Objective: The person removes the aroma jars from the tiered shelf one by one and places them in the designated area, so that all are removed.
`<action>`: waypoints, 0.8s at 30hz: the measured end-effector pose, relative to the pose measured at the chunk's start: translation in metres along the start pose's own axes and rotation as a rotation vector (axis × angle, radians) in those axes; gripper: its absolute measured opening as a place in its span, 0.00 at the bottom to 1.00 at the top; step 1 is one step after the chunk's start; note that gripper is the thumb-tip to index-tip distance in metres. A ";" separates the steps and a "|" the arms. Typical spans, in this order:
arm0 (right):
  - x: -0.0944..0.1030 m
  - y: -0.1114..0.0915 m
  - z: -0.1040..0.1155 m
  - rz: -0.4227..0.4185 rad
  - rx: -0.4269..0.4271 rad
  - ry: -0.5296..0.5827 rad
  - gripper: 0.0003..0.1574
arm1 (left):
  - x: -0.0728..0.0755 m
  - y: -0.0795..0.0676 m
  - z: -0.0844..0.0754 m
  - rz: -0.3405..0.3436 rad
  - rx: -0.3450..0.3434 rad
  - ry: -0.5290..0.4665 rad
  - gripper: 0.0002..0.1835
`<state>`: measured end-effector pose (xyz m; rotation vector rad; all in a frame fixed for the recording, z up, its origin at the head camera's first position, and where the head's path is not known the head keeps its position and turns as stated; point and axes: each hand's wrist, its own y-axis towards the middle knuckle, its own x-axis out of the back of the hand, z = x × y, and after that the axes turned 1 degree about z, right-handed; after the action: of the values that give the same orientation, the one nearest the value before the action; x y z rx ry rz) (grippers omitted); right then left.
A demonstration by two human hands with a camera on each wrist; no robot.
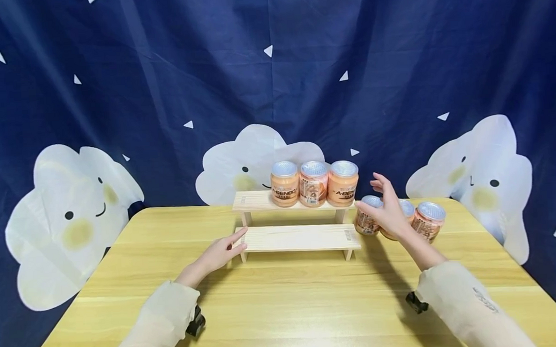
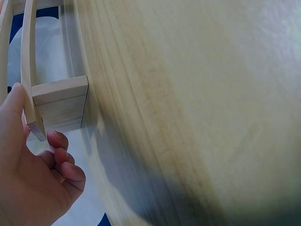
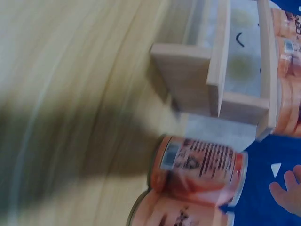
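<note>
A two-step wooden display rack [image 1: 299, 238] stands on the table. My left hand [image 1: 220, 252] holds the left end of its lower step, the thumb and curled fingers around the board's end [image 2: 34, 115] in the left wrist view. Three orange jars with silvery lids stand in a row on the upper step, the rightmost jar [image 1: 342, 183] near its right end. My right hand [image 1: 389, 210] is raised just right of that jar, fingers spread and nothing between them. Below it, three more such jars stand on the table; the nearest to the rack [image 3: 202, 169] shows its printed label. The hand partly covers the middle one.
The light wood table [image 1: 284, 308] runs back to a dark blue curtain [image 1: 161, 70] printed with white clouds and triangles. Another jar [image 1: 428, 221] is the rightmost of the table group. A black wrist device [image 1: 417, 302] sits under the right sleeve.
</note>
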<state>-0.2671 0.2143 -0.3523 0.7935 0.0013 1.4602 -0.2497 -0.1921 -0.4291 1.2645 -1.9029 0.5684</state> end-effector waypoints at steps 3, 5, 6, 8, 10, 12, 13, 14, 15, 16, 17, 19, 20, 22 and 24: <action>-0.007 0.006 0.004 0.021 -0.030 0.019 0.51 | 0.000 0.001 0.000 0.005 0.001 0.000 0.31; -0.012 0.013 -0.005 0.034 -0.048 0.028 0.53 | -0.001 0.001 0.000 0.007 0.003 -0.002 0.31; -0.014 0.015 -0.004 0.040 -0.059 0.028 0.54 | -0.001 0.001 0.000 0.010 0.007 -0.003 0.31; -0.018 0.021 -0.001 0.045 -0.070 0.036 0.56 | 0.000 0.001 0.000 0.013 0.010 -0.004 0.31; -0.023 0.026 0.001 0.044 -0.073 0.042 0.57 | 0.000 0.001 0.000 0.009 0.011 -0.003 0.31; -0.027 0.030 0.003 0.040 -0.068 0.039 0.58 | 0.000 0.001 -0.001 0.007 0.007 -0.006 0.31; -0.029 0.031 0.005 0.036 -0.064 0.037 0.58 | 0.000 0.001 -0.001 0.010 0.006 -0.005 0.31; -0.030 0.032 0.005 0.031 -0.063 0.034 0.58 | 0.000 0.001 -0.001 0.011 0.005 -0.002 0.31; -0.031 0.033 0.006 0.026 -0.063 0.027 0.59 | 0.000 0.001 -0.001 0.013 0.005 -0.002 0.31; -0.032 0.033 0.006 0.020 -0.059 0.024 0.59 | 0.000 0.001 -0.001 0.015 0.003 -0.002 0.31; -0.032 0.033 0.006 0.011 -0.057 0.015 0.59 | 0.000 0.001 -0.001 0.017 0.001 -0.002 0.31; -0.032 0.032 0.006 -0.007 -0.052 -0.004 0.59 | 0.000 0.000 -0.001 0.016 -0.001 -0.001 0.31; -0.031 0.031 0.006 -0.012 -0.050 -0.016 0.59 | 0.000 0.000 -0.001 0.015 -0.003 -0.005 0.31; -0.029 0.028 0.006 -0.014 -0.046 -0.033 0.59 | 0.000 0.000 -0.001 0.011 -0.004 -0.013 0.31; -0.026 0.025 0.007 -0.017 -0.047 -0.051 0.59 | 0.000 0.000 -0.001 0.011 -0.003 -0.018 0.31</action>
<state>-0.2901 0.1858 -0.3471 0.7902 -0.0640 1.4185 -0.2495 -0.1917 -0.4282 1.2617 -1.9258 0.5614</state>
